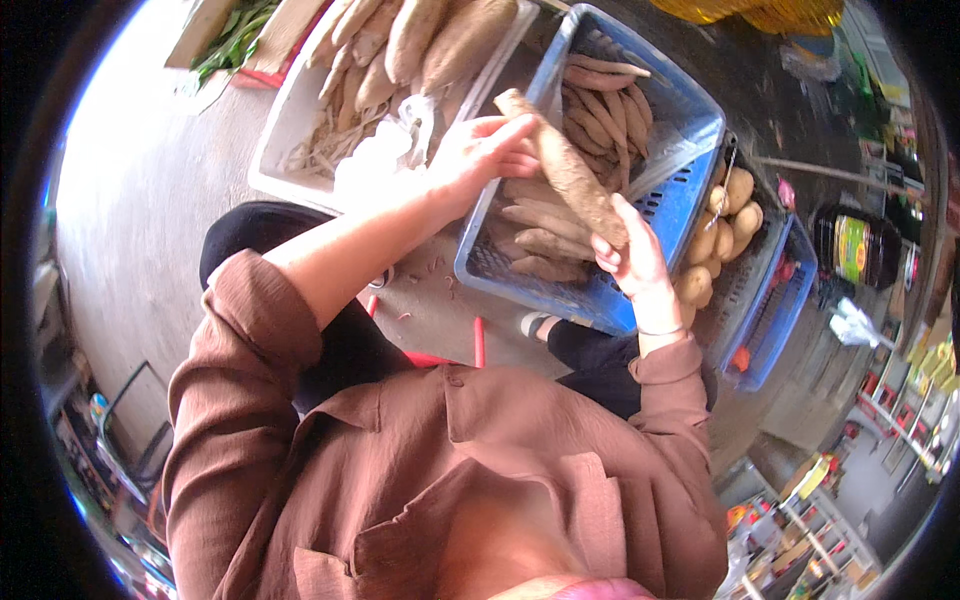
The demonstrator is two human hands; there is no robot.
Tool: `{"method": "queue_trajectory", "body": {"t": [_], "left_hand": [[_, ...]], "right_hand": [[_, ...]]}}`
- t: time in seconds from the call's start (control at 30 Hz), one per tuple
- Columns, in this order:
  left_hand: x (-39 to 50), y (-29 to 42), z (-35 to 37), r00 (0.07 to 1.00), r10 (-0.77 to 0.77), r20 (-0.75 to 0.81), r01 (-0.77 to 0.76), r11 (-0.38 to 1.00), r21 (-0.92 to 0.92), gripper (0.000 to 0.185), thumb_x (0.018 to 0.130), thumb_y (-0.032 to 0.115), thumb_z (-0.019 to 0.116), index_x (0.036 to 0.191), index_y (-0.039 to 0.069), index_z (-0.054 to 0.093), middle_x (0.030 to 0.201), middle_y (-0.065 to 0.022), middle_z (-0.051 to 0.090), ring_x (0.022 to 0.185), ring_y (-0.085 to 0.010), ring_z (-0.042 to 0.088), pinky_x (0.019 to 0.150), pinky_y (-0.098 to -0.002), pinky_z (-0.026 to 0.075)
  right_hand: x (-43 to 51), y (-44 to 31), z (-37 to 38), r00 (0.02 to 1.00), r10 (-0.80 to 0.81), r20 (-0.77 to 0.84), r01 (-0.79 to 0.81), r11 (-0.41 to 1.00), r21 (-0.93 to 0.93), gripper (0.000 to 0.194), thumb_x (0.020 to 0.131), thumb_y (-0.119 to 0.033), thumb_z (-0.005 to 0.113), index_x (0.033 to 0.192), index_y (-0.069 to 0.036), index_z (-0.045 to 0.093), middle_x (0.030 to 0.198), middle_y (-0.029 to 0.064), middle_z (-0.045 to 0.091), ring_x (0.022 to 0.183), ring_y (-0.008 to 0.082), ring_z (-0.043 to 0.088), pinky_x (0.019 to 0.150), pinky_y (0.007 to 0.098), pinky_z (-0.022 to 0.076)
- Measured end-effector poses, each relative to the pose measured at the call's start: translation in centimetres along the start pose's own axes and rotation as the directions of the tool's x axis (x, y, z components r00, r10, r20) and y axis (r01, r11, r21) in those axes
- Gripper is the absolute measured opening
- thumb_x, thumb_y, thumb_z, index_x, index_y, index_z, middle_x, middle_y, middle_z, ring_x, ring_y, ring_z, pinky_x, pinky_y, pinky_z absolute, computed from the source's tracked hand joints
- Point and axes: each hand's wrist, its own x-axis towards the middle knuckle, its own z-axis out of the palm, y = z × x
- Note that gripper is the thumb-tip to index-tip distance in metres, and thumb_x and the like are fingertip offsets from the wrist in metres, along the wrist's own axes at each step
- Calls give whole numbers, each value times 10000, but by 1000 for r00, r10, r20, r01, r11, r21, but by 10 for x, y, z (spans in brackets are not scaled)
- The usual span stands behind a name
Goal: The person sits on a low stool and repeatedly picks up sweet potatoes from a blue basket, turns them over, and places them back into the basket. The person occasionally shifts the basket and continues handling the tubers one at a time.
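Note:
A long, rough brown root tuber (pixel 574 176) is held slantwise above a blue plastic crate (pixel 660 296). My right hand (pixel 637 255) grips its lower end, with the thumb along one side and the fingertips on the other. Near the upper end, my left hand (pixel 487 154) has its thumb and fingers against the tuber. Below, similar brown tubers (pixel 551 232) lie in the near part of the crate. Slender reddish-brown roots (pixel 607 120) fill the far part, beside a clear plastic liner (pixel 671 154).
To the left stands a white box (pixel 262 169) with large tubers (pixel 465 41) and a white plastic bag (pixel 382 150). Potatoes (pixel 701 244) sit in a dark crate at right, beside a smaller blue crate (pixel 799 277). A dark bottle (pixel 855 244) is farther right. Red stool legs (pixel 480 337) show below.

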Motion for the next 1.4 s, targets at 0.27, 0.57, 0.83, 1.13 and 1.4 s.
{"method": "queue_trajectory", "body": {"t": [0.27, 0.57, 0.83, 1.13, 1.4], "left_hand": [[-18, -28, -5, 975, -220, 1, 209, 925, 319, 387, 917, 384, 581, 990, 5, 605, 866, -108, 660, 749, -161, 653, 707, -268, 540], [-23, -43, 3, 934, -355, 47, 288, 824, 488, 596, 917, 339, 580, 1304, -74, 393, 958, -181, 643, 804, -199, 643, 733, -296, 539], [-13, -40, 7, 906, -131, 402, -357, 274, 893, 389, 813, 334, 630, 1070, 43, 611, 967, -155, 649, 864, -250, 636, 773, -373, 527], [17, -75, 2, 907, -216, 362, -211, 509, 834, 437, 796, 353, 611, 1168, 125, 588, 1159, -217, 534, 1101, -375, 514, 886, -420, 474], [36, -97, -14, 915, -143, 378, -273, 471, 839, 346, 815, 373, 588, 1073, 146, 634, 1240, -212, 491, 1138, -368, 497, 922, -419, 461]], "right_hand": [[-3, 6, 3, 901, 239, 362, 112, 678, -726, 374, 813, -319, 696, 1017, -17, 608, 788, 36, 609, 622, 90, 557, 541, 234, 467], [39, 4, -59, 915, -347, 206, 196, -65, -978, 468, 730, -346, 719, 1051, -44, 562, 944, 197, 640, 918, 342, 615, 778, 424, 483], [120, 29, -92, 782, -439, 443, 198, -499, -844, 594, 755, -235, 660, 1288, -54, 470, 1216, 182, 542, 1153, 355, 487, 967, 474, 405], [177, 15, -99, 974, -219, 51, -19, -305, -952, 458, 744, -301, 728, 1180, -197, 634, 1210, 140, 598, 1118, 310, 568, 945, 390, 464], [250, -14, -89, 591, -803, -75, 20, 107, -994, 481, 815, -285, 641, 1169, 16, 515, 1141, 250, 560, 1041, 396, 553, 900, 456, 443]]}}
